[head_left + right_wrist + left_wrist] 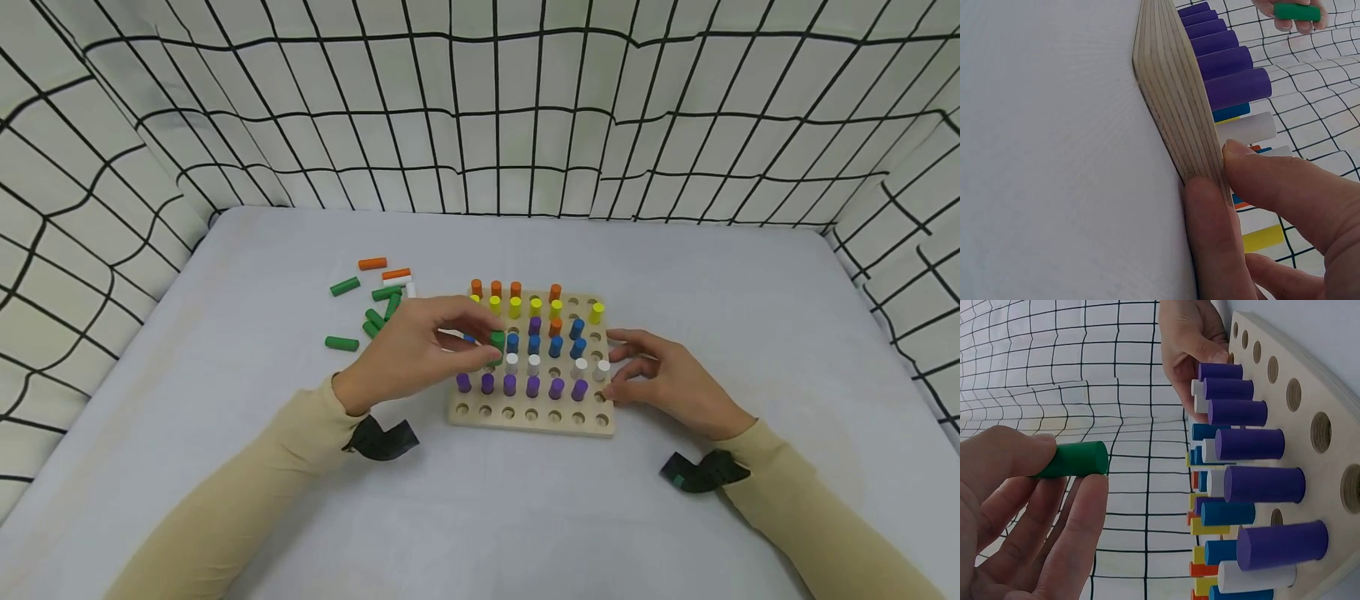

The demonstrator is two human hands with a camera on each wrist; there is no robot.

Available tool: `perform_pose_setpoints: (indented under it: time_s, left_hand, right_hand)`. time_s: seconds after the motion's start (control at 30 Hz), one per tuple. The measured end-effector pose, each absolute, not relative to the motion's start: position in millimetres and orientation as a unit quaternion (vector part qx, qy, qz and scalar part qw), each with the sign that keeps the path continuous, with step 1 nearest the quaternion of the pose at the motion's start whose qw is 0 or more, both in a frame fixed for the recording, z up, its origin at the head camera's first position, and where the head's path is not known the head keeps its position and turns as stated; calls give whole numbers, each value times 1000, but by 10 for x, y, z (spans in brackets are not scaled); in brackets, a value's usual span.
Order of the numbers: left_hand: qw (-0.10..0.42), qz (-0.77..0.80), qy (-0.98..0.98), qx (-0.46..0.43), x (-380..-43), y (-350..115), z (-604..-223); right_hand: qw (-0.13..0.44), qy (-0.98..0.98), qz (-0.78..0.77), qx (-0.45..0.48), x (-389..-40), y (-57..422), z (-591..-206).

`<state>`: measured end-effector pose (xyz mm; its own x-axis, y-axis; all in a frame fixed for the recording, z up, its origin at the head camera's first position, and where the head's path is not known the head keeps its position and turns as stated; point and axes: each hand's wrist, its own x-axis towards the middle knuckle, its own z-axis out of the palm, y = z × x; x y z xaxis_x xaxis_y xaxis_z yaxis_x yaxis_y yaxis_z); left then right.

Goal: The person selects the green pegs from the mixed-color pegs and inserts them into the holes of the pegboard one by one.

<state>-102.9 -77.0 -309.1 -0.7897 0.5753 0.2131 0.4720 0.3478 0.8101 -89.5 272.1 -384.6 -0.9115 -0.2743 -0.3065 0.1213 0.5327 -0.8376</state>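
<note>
My left hand [412, 350] pinches a green peg [497, 340] between thumb and fingers, above the left part of a wooden pegboard [543, 426]. In the left wrist view this green peg [1082, 459] lies sideways across the fingertips, apart from the board. My right hand [671, 383] grips the board's right edge, with the thumb on the top face and a finger against the side in the right wrist view. Rows of purple pegs [510, 385], white pegs [534, 364], blue pegs [556, 347], yellow pegs [515, 308] and orange pegs [497, 288] stand in the holes. My left hand hides some left-side holes.
Loose green pegs [342, 343], orange pegs [372, 263] and white pegs lie on the white tabletop [525, 517] left of the board, partly behind my left hand. Black netting [495, 112] rises around the table's back and sides.
</note>
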Motion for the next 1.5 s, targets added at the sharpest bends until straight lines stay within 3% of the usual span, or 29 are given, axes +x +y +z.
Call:
perform_pose_setpoints:
  time_s: [0.7, 1.5]
  left_hand:
    - [101, 510, 764, 382, -932, -244, -3161]
    - [143, 505, 759, 386, -807, 110, -3333]
  right_hand:
    - [203, 852, -480, -56, -903, 2728, -3833]
    - [202, 848, -487, -56, -895, 2720, -3824]
